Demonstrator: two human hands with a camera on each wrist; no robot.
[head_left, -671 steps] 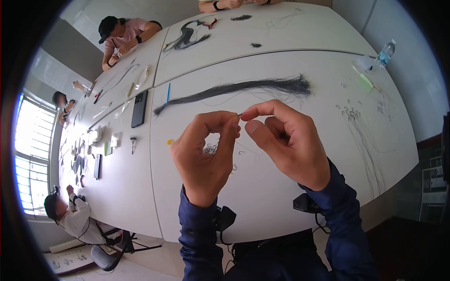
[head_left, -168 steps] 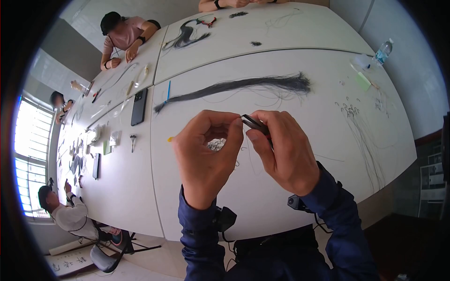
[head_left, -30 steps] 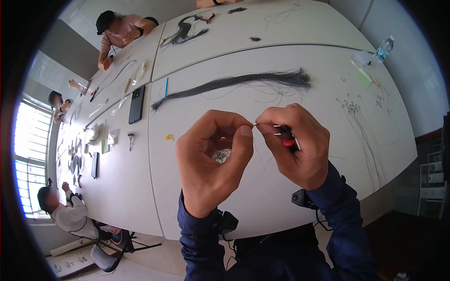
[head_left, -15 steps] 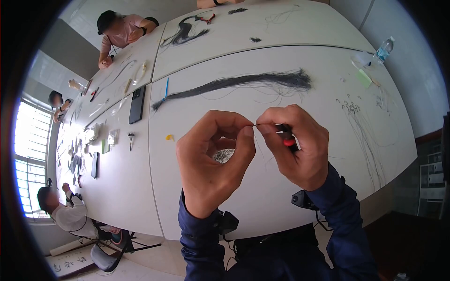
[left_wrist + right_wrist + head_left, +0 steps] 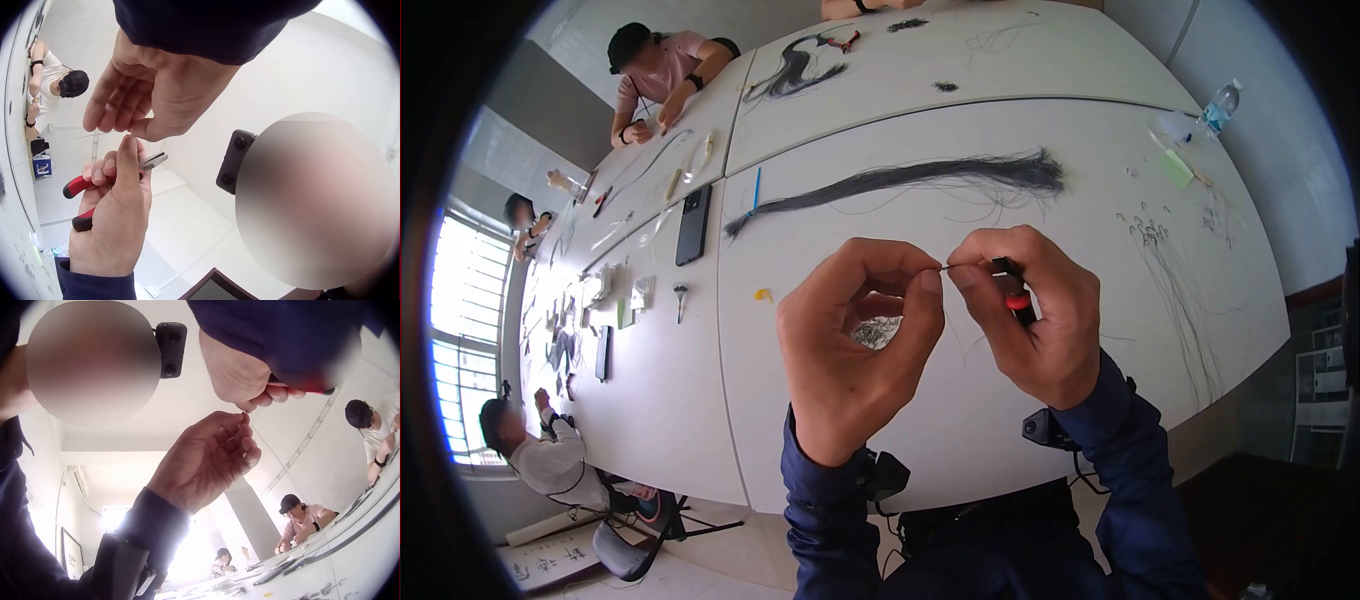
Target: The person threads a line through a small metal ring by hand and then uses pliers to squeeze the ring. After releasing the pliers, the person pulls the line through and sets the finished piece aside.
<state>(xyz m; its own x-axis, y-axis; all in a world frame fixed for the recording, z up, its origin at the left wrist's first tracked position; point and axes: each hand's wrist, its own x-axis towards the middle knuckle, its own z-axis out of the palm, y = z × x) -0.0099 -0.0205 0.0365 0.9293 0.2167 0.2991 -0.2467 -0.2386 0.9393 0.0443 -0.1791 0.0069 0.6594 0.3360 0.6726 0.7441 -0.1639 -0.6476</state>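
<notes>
My left hand pinches a thin dark piece, apparently a fish hook, between thumb and index finger; its rest is hidden by the fingertips. Right beside it, the thumb and index finger of my right hand close on the piece's other end. Red-and-black pliers lie in the right palm under the curled fingers, their metal nose past the thumb in the left wrist view. A fine line hangs below the fingertips. Through the loop of the left fingers shows a pile of small hooks on the table.
A long bundle of dark line lies beyond the hands, near a phone. Hooks with lines attached are spread at the right, a water bottle behind them. Other people sit around the white table.
The right hand held no pliers at first; later their nose was at the left fingertips. By one second ago they lay in the palm. The hands have barely moved since.
</notes>
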